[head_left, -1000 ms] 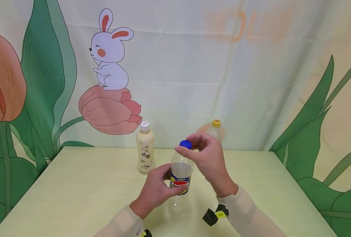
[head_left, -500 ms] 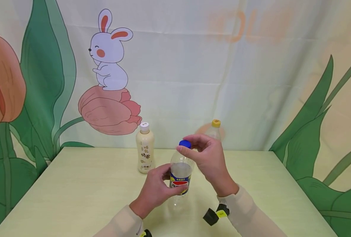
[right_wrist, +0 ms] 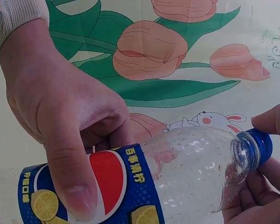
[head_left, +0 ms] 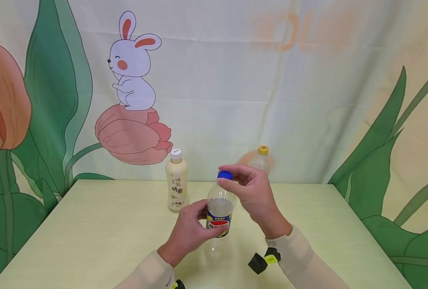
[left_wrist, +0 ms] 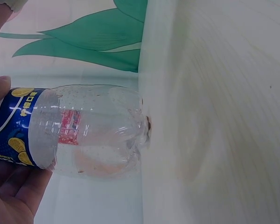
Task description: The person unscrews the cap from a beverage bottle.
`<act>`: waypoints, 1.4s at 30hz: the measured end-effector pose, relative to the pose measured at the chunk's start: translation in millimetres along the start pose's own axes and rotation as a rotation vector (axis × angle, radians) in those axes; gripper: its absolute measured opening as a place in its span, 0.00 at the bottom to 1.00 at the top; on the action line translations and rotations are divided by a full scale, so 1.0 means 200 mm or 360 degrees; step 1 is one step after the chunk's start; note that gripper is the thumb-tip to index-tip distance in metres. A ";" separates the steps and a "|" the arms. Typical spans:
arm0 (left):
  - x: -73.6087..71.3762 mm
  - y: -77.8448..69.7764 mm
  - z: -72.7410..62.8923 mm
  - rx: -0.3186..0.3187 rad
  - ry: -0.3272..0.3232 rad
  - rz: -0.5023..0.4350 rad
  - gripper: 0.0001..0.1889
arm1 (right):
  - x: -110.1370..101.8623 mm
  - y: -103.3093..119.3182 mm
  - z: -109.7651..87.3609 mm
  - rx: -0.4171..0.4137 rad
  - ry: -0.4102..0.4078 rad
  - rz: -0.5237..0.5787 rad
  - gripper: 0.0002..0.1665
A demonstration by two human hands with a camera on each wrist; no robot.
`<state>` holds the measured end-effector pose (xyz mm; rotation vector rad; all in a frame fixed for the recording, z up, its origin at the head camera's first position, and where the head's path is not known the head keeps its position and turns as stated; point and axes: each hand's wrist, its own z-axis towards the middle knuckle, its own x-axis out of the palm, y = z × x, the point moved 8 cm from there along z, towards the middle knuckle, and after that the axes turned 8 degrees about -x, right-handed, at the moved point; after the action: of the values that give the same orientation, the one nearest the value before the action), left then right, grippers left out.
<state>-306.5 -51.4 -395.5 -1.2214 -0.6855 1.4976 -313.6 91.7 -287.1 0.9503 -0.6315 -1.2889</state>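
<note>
With the clear bottle point(head_left: 221, 206) standing roughly upright on the table point(head_left: 91, 224) before you, your left hand point(head_left: 192, 228) curls round its label point(right_wrist: 116, 191) and your right hand point(head_left: 253, 192) pinches the blue cap point(head_left: 225, 175) between thumb and fingers. To turn the cap well, apply only enough left-hand pressure to stop the body rotating, as the thin wall will probably dent, and align your twist with the neck point(right_wrist: 241, 151). The left wrist view shows the base point(left_wrist: 133, 130) at the tabletop, faint from the head; the right wrist view exposes the neck, masked there by your thumb; cap tightness cannot be told
</note>
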 end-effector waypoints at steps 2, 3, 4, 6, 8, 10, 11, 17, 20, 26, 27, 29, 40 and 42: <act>0.00 0.00 0.00 -0.0003 0.0001 -0.0002 0.28 | 0.00 0.00 0.00 0.0007 0.0027 0.0014 0.18; 0.00 0.00 0.00 -0.0005 0.0001 -0.0003 0.28 | 0.00 -0.01 0.00 0.0013 0.0036 0.0021 0.18; 0.00 0.00 0.00 -0.0005 0.0001 -0.0002 0.28 | 0.01 -0.01 0.00 0.0016 0.0044 0.0029 0.18; 0.00 0.00 0.00 -0.0005 0.0000 -0.0003 0.29 | 0.01 0.00 0.00 0.0018 0.0053 0.0037 0.18; 0.00 0.00 0.00 -0.0003 -0.0001 -0.0002 0.29 | 0.01 0.00 0.00 0.0016 0.0052 0.0039 0.19; 0.00 0.00 0.00 0.0004 -0.0005 -0.0005 0.29 | 0.01 0.00 0.00 0.0015 0.0041 0.0029 0.20; 0.00 0.00 0.00 0.0009 -0.0004 -0.0010 0.29 | 0.01 0.00 0.00 0.0018 0.0031 0.0017 0.21; 0.01 0.00 0.00 0.0022 0.0004 -0.0018 0.28 | -0.01 -0.01 -0.02 0.0089 -0.0082 -0.0105 0.23; 0.01 0.00 0.00 0.0007 0.0010 -0.0014 0.28 | -0.02 -0.01 -0.02 0.0109 -0.0139 -0.0171 0.22; 0.00 -0.01 0.00 -0.0014 0.0002 -0.0008 0.28 | -0.03 -0.01 -0.03 0.0117 -0.0188 -0.0204 0.21; 0.00 -0.01 0.00 -0.0013 0.0000 -0.0006 0.28 | -0.03 -0.01 -0.03 0.0114 -0.0192 -0.0202 0.20; 0.00 -0.01 0.00 -0.0013 -0.0002 -0.0004 0.28 | -0.03 0.00 -0.02 0.0099 -0.0196 -0.0201 0.19; -0.01 0.00 0.00 0.0017 -0.0014 -0.0018 0.28 | -0.02 0.01 -0.01 0.0054 -0.0167 -0.0138 0.17; -0.01 0.00 0.00 0.0009 -0.0013 -0.0032 0.28 | -0.02 0.01 -0.01 0.0050 -0.0157 -0.0117 0.16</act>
<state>-305.9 -53.0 -394.5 -1.2013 -0.6965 1.4879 -311.0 95.7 -286.0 0.9473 -0.6999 -1.4015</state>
